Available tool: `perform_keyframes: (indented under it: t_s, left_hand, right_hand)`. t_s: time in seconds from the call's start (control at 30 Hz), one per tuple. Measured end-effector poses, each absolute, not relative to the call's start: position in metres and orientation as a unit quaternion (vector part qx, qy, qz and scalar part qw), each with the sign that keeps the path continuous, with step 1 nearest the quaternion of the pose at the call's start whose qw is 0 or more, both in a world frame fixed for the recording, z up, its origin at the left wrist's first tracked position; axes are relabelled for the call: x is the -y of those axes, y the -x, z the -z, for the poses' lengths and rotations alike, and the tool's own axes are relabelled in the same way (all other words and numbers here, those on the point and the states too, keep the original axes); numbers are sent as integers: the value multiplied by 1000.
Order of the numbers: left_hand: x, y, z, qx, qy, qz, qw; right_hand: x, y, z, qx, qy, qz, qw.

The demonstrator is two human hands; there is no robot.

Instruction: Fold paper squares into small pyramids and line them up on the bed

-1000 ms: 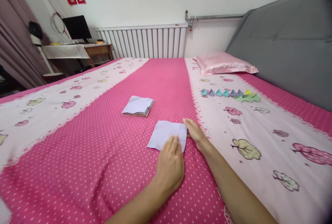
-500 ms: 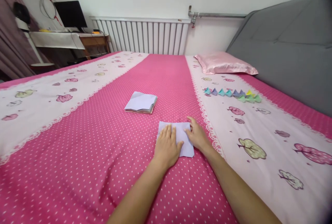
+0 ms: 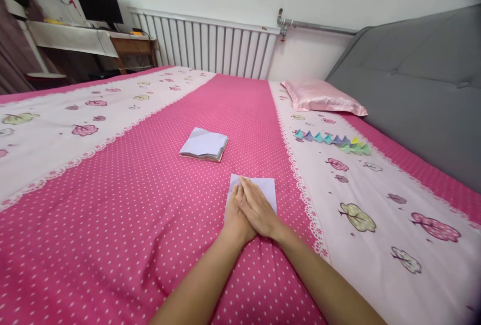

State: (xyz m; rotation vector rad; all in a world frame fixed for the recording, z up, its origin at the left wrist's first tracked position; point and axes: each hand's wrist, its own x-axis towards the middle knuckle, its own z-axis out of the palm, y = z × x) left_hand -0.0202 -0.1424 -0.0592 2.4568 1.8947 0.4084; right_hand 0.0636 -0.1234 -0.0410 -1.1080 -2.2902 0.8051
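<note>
A pale lilac square sheet of paper (image 3: 267,188) lies on the pink dotted bedspread, partly covered by both hands. My left hand (image 3: 236,222) rests flat on the sheet, its fingers stretched forward and mostly hidden. Crossing over it, my right hand (image 3: 259,208) lies with straight fingers on top of the left one. Neither hand grips anything. Beyond them to the left sits a stack of paper squares (image 3: 204,143) with a lilac sheet uppermost.
Several small folded paper shapes (image 3: 327,139) in blue, purple, green and yellow stand at the right. Behind them are a pink pillow (image 3: 323,97) and a grey headboard (image 3: 417,74). A radiator (image 3: 210,44) and a desk with a monitor (image 3: 96,1) are at the back.
My right hand has left the sheet's right edge and moved left onto my left hand. The left hand stays on the paper. The view has shifted slightly.
</note>
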Motion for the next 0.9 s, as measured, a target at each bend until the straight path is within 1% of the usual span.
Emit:
perform_keyframes:
  t_s: [0.17,0.33,0.43,0.73,0.8,0.9]
  left_hand:
    - [142,25,51,-584,-803,-115,28]
    - [143,34,44,-589,-800,-107,41]
    - [145,41,45,-615,-781,-100,40]
    - [152,56,43,-731,-673,-109,-25]
    - [154,55,36,-754,-645,-120,-41]
    - [155,53,24,-774,-616,-142,-30]
  right_hand:
    - [114,-70,50,811,466,-291,200]
    - [114,-78,47,807,520,-238,148]
    - [113,-82,51,803,544,-203,133]
    - [94,-103,64,771,600,-143,160]
    - [82,-112,65,765,598,-146,192]
    - [63,-127,67,744,578,-182,281]
